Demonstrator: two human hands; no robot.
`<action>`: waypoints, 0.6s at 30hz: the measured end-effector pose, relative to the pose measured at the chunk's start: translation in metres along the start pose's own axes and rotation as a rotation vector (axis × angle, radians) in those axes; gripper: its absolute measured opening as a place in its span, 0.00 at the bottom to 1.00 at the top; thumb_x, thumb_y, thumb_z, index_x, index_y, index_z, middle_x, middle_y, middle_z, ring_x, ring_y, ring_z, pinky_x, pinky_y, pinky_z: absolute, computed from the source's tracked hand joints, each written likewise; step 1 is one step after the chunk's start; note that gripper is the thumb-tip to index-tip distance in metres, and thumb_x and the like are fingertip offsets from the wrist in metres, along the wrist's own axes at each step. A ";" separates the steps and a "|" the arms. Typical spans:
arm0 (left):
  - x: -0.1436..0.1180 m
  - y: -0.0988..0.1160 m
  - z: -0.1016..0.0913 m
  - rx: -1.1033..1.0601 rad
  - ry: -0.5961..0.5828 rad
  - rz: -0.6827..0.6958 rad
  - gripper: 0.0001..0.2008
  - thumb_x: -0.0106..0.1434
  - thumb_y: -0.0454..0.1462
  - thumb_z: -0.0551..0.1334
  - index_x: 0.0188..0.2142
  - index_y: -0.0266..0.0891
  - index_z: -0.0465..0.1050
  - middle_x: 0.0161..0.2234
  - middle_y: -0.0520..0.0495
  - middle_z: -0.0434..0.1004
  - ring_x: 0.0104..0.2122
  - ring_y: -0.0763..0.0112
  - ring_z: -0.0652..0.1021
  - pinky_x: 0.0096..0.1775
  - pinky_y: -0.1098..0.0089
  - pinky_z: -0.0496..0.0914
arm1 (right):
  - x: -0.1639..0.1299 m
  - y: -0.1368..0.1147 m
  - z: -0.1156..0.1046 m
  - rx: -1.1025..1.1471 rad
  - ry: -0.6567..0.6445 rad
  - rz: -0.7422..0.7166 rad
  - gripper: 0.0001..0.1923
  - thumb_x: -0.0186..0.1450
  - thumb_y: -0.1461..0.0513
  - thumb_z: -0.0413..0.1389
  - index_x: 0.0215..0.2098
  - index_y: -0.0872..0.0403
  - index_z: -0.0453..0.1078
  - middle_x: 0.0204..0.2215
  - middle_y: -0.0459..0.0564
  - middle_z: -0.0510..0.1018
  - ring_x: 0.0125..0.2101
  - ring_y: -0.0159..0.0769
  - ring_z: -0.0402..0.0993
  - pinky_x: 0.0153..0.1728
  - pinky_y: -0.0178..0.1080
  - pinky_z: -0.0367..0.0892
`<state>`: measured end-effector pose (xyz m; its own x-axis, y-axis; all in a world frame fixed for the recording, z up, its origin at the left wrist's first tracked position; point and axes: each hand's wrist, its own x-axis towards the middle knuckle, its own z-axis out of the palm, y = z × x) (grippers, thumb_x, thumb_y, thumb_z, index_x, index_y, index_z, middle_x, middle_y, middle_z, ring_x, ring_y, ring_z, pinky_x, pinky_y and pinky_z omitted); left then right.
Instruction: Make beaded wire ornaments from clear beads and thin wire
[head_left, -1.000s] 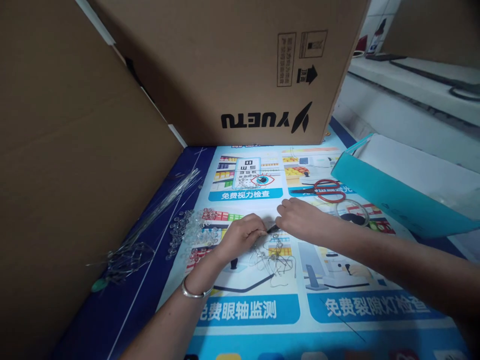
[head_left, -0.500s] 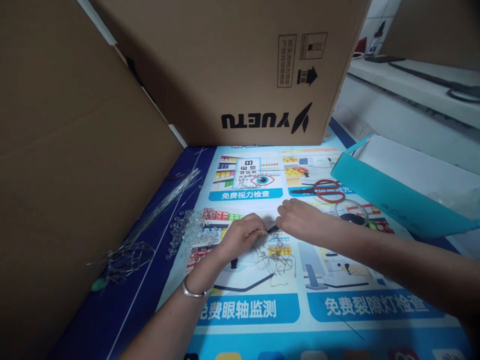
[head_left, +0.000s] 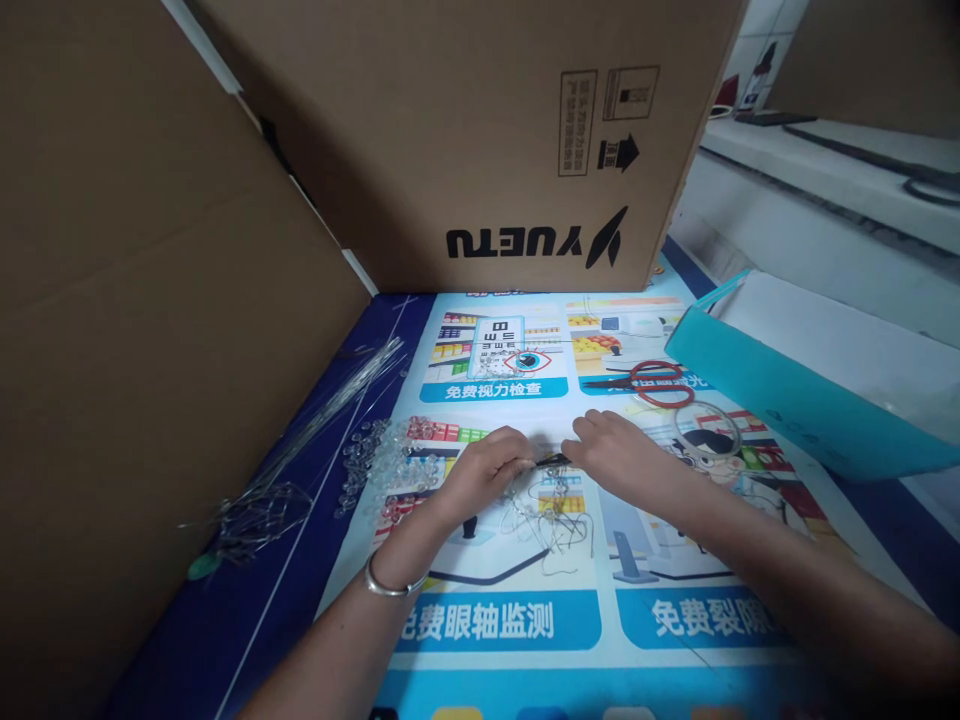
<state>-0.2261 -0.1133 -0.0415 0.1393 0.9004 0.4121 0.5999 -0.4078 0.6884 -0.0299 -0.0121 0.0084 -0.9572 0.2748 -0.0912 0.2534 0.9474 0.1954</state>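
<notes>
Both hands are low over the printed poster mat (head_left: 517,620) covering the counter, meeting near its centre. The left hand (head_left: 487,470) has its fingers pinched closed on one end of a small dark slender piece (head_left: 551,461); the right hand (head_left: 619,455) has its fingers closed on the other end, so the piece spans the short gap between the two hands, held just above the mat. What the piece is cannot be determined at this size. Directly beneath and toward the person lies a loose tangle of thin wire hooks (head_left: 551,525) on the mat, touching or nearly touching the left hand. A silver bracelet (head_left: 386,582) sits on the left wrist. To the left of the left hand, a scatter of clear beads (head_left: 379,465) rests on the mat, and further left a bundle of long thin wires (head_left: 300,450) lies beside a large cardboard panel (head_left: 150,330). A cardboard box (head_left: 480,130) marked YUETU, printed upside down, stands at the far end. Red-handled scissors (head_left: 649,380) lie beyond the right hand, with a clear round dish (head_left: 705,432) just beside them. A teal paper bag (head_left: 810,400) lies at the right.
</notes>
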 end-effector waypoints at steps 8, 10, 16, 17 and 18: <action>-0.002 -0.001 0.000 0.027 -0.014 0.005 0.06 0.62 0.33 0.55 0.36 0.39 0.69 0.35 0.45 0.71 0.38 0.69 0.71 0.39 0.68 0.67 | -0.002 -0.001 -0.003 0.009 0.019 -0.008 0.05 0.63 0.66 0.50 0.36 0.54 0.67 0.32 0.51 0.68 0.38 0.39 0.61 0.37 0.40 0.54; -0.002 -0.001 0.000 0.034 -0.021 0.000 0.06 0.62 0.32 0.55 0.36 0.39 0.69 0.35 0.45 0.71 0.38 0.69 0.71 0.39 0.68 0.67 | -0.003 -0.001 -0.004 0.016 0.029 -0.007 0.05 0.63 0.66 0.50 0.36 0.55 0.67 0.32 0.51 0.68 0.38 0.39 0.61 0.37 0.40 0.54; -0.001 -0.001 0.000 0.047 -0.031 -0.003 0.05 0.61 0.31 0.55 0.36 0.39 0.68 0.34 0.45 0.70 0.38 0.69 0.71 0.39 0.68 0.67 | -0.004 -0.007 -0.004 0.021 0.057 0.027 0.06 0.63 0.67 0.50 0.35 0.56 0.67 0.31 0.52 0.67 0.37 0.40 0.61 0.35 0.40 0.53; -0.001 -0.001 0.000 0.049 -0.033 -0.003 0.05 0.61 0.31 0.55 0.36 0.39 0.68 0.34 0.45 0.70 0.38 0.70 0.71 0.39 0.68 0.67 | -0.004 -0.007 -0.004 0.021 0.064 0.035 0.06 0.63 0.67 0.49 0.35 0.55 0.67 0.31 0.52 0.67 0.37 0.40 0.61 0.35 0.40 0.53; -0.001 -0.001 -0.001 0.051 -0.037 -0.003 0.05 0.61 0.31 0.55 0.36 0.38 0.68 0.34 0.46 0.70 0.38 0.70 0.71 0.39 0.68 0.67 | -0.004 -0.008 -0.004 0.021 0.071 0.043 0.06 0.63 0.67 0.49 0.35 0.55 0.67 0.31 0.52 0.67 0.37 0.41 0.61 0.35 0.40 0.53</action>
<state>-0.2270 -0.1142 -0.0421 0.1654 0.9071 0.3870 0.6399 -0.3973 0.6578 -0.0288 -0.0218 0.0112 -0.9527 0.3035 -0.0135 0.2964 0.9385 0.1770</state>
